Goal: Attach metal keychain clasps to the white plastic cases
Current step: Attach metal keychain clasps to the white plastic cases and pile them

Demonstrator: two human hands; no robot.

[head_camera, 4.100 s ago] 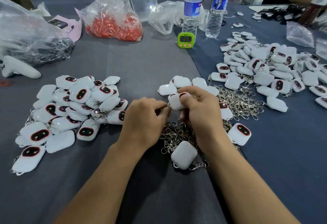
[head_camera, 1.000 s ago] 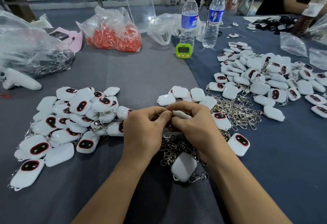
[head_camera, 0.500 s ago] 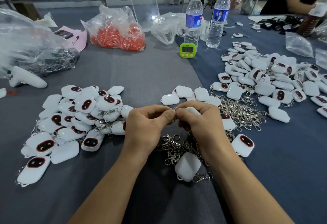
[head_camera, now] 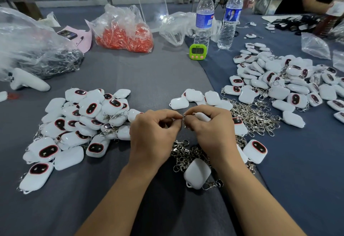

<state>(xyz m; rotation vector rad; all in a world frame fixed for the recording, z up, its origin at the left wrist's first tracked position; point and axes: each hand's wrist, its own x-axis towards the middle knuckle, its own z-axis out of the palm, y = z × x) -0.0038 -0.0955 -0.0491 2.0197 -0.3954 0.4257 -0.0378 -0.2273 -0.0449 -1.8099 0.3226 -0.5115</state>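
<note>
On the far left of the grey cloth-covered table (head_camera: 115, 79), a clear plastic bag of dark metal clasps (head_camera: 46, 57) lies behind a white handheld controller (head_camera: 28, 82). Just inward, a heap of white plastic cases with dark oval windows (head_camera: 78, 124) spreads toward the centre, with a clear bag of orange parts (head_camera: 124, 36) well behind it. At the middle, the left hand (head_camera: 154, 137) has its fingers curled, thumb and forefinger pinching a silver metal clasp ring (head_camera: 184, 118). The right hand (head_camera: 210, 133) meets it fingertip to fingertip and is closed round a white plastic case (head_camera: 202, 117), held above the table with the ring at its near corner. Below the wrists a finished white case with a clasp (head_camera: 197, 175) lies on a tangle of silver clasps (head_camera: 183, 152). Behind stand a green digital timer (head_camera: 197, 51) and two clear water bottles (head_camera: 203, 18). To the right, a loose spread of silver keychain clasps (head_camera: 255, 116) borders another large pile of white cases (head_camera: 279, 81).
</note>
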